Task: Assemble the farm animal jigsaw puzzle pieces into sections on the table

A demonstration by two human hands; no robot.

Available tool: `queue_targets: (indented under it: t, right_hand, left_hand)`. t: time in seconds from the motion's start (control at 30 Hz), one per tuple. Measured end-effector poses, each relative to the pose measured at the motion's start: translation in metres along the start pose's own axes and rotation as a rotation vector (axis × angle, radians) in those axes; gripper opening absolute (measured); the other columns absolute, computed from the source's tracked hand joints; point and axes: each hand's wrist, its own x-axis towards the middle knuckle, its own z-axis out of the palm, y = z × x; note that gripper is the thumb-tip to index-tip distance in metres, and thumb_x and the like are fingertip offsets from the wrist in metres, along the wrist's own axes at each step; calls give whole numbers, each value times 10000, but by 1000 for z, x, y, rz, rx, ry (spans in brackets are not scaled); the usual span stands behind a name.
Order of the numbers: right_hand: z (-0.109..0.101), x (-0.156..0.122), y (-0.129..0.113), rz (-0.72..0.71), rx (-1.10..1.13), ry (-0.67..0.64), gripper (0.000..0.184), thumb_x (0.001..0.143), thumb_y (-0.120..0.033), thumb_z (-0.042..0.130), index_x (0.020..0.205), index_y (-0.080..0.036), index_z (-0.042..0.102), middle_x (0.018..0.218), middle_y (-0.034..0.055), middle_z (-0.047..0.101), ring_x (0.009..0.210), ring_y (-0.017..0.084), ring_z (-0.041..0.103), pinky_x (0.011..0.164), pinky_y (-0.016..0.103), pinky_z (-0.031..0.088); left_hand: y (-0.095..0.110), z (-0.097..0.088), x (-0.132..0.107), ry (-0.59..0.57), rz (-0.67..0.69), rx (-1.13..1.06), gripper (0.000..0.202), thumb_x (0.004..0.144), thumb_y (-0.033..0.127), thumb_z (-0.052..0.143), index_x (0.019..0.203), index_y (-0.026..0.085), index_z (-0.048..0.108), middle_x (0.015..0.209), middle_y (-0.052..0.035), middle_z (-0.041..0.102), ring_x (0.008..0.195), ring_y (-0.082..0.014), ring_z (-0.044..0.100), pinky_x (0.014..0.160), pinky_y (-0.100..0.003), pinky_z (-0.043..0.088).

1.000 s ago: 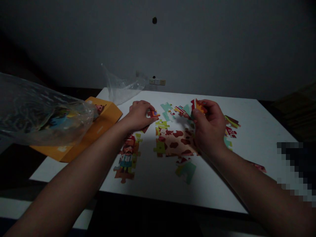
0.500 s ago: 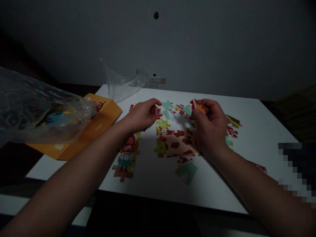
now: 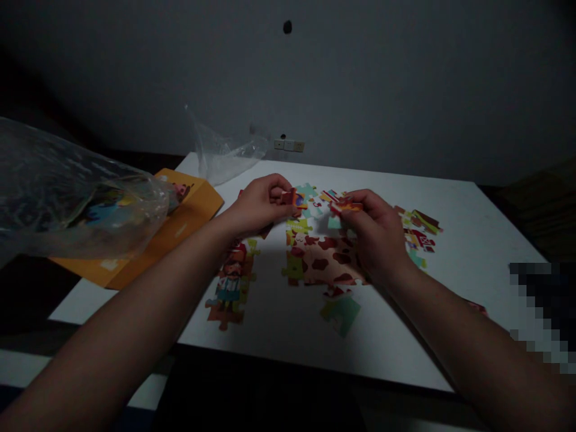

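Raised over the table, my left hand (image 3: 261, 205) pinches a red and orange puzzle piece (image 3: 297, 199) with a purple patch. My right hand (image 3: 380, 225) grips another red and orange puzzle piece (image 3: 348, 207), tilted nearly edge-on. The two pieces are apart, with a small gap between them. Below them lies a joined cow section (image 3: 326, 261), its right end hidden by my right hand. Left of it, a joined strip with a moustached figure (image 3: 229, 285) is partly covered by my left forearm. Pale green pieces (image 3: 307, 191) lie behind the hands.
Loose pieces (image 3: 420, 231) lie right of my right hand, and a green piece (image 3: 341, 315) lies near the front. An orange box (image 3: 180, 231) with a clear plastic bag (image 3: 81, 204) over it stands at left. Another clear bag (image 3: 227, 157) sits at the white table's (image 3: 279, 336) back edge.
My right hand has lowered slightly and turned its piece from face-on to nearly edge-on. My left hand has turned its piece more upright and shifted slightly right.
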Motion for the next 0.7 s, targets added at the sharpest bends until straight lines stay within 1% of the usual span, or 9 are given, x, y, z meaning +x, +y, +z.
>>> queue_targets:
  t: [0.03,0.1,0.17,0.23,0.3,0.37,0.57,0.63,0.7]
  right_hand:
    - [-1,-1,-3,22,-46,-73,144,834,-238,712,954,-284,777,890,-7,735,760,202,658,696,353,526]
    - [-2,-5,-10,40,-139,-217,226,827,-240,689,995,-281,834,880,-2,763,806,219,689,723,360,520]
    - [0,-9,-15,39,-219,-324,252,862,-270,683,1034,-278,867,841,-3,775,828,228,714,767,373,529]
    - [2,-12,-18,31,-265,-388,218,915,-320,698,1030,-276,879,835,-4,792,811,218,722,790,374,533]
    - [5,-13,-19,7,-278,-412,199,971,-378,711,1010,-278,878,865,-3,815,798,204,724,795,364,534]
    - [7,-14,-19,-17,-279,-418,217,1013,-416,708,996,-276,873,886,-2,829,806,198,728,793,353,534]
    - [7,-15,-20,-27,-231,-409,268,1067,-461,679,1018,-280,871,908,-4,846,834,206,748,791,347,547]
    - [7,-16,-20,-31,-229,-410,256,1065,-453,689,1038,-283,878,928,-4,857,852,209,762,795,345,550]
    - [7,-15,-20,-34,-243,-421,229,1050,-431,709,1058,-286,886,972,-2,873,886,217,778,815,348,553]
  left_hand:
    - [4,1,-1,-19,-9,-70,419,700,319,965,973,192,675,940,-42,780,856,-188,740,782,-305,569]
    - [12,1,-4,-49,-16,-104,370,720,358,971,929,176,725,884,-36,774,743,-153,705,683,-265,534]
    - [18,0,-8,-81,-40,-64,337,785,424,945,945,168,795,748,0,714,566,-105,585,540,-235,431]
    - [22,-1,-11,-132,-72,-21,327,835,472,905,918,167,824,640,30,633,468,-78,466,461,-227,332]
    - [25,-2,-12,-178,-81,-17,335,858,492,865,822,164,806,609,27,608,458,-75,445,440,-221,296]
    - [28,-1,-13,-191,-90,-33,344,862,489,833,771,160,792,623,6,640,478,-84,473,437,-217,295]
    - [35,1,-14,-211,-78,-60,306,877,447,797,809,150,827,635,-20,702,474,-92,499,425,-212,306]
    - [34,2,-14,-219,-52,-59,301,897,436,800,808,150,827,634,-14,703,480,-84,508,442,-202,335]
    - [32,5,-13,-195,-24,-74,262,892,411,837,871,150,838,670,-11,730,516,-89,566,481,-194,399]
